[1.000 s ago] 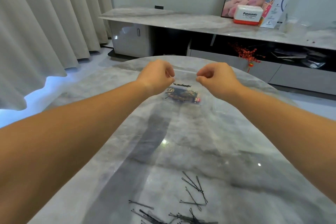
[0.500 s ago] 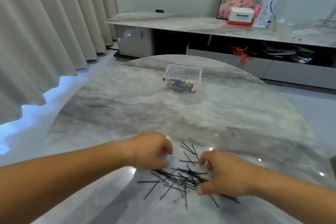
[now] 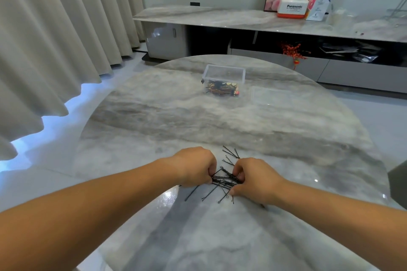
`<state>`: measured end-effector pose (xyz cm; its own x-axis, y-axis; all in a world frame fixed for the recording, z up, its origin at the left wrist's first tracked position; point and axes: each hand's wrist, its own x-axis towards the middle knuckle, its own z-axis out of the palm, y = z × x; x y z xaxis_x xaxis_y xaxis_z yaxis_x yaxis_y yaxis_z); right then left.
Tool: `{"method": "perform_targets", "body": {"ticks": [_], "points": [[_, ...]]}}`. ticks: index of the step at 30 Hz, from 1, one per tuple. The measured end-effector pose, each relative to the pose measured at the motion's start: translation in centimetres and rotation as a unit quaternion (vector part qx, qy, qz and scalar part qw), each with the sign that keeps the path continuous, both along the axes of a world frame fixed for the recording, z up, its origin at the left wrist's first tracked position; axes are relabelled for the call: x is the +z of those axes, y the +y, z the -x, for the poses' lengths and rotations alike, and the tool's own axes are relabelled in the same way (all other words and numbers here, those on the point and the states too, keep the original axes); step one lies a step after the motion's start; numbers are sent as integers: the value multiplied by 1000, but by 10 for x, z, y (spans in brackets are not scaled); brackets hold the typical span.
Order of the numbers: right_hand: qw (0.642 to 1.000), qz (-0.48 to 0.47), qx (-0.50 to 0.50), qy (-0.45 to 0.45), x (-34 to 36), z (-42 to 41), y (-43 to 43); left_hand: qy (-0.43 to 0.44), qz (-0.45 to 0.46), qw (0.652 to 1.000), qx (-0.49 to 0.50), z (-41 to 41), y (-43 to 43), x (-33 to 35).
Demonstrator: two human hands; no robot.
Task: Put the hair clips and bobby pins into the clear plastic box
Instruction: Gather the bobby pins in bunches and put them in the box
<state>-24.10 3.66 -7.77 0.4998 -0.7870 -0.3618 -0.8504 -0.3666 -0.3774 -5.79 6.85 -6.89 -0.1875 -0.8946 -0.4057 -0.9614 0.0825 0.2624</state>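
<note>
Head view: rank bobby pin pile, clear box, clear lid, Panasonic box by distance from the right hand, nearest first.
From the right hand:
1. Bobby pin pile, touching its fingers, between both hands.
2. Clear lid, flat on the table, far right.
3. Clear box, left of the lid; close to call against it.
4. Panasonic box, on the back shelf.

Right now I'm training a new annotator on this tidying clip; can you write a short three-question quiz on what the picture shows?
1. True or false: the clear plastic box on the grey marble table is empty.
2. Which hands touch the pile of black bobby pins? A left hand only; B right hand only; C both.
3. What lies flat on the table, right of the box?

Key: 1 false, it holds hair clips. 2 C. 3 the clear plastic lid.
</note>
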Motion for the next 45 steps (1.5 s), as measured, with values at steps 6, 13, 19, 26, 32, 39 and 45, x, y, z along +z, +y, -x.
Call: {"method": "perform_targets", "body": {"ticks": [6, 13, 19, 26, 32, 39, 45], "points": [[999, -40, -27, -25, -2, 0, -9, -2, -7, 1000, -20, 6, 3, -2], [993, -80, -62, -68, 3, 7, -25, 96, -14, 994, 47, -9, -3, 2], [964, -149, -144, -168, 11, 8, -39, 196, 3, 968, 156, -19, -18, 11], [937, -150, -182, -258, 37, 9, -80, 338, 50, 899, 272, -41, -54, 24], [939, -32, -176, -293, 62, -15, -144, 409, 148, 843, 316, -59, -119, 44], [953, 118, -130, -248, 71, -70, -247, 340, 268, 847, 309, -73, -226, 50], [961, 173, -94, -196, 61, -101, -297, 293, 316, 851, 300, -81, -282, 31]]}}
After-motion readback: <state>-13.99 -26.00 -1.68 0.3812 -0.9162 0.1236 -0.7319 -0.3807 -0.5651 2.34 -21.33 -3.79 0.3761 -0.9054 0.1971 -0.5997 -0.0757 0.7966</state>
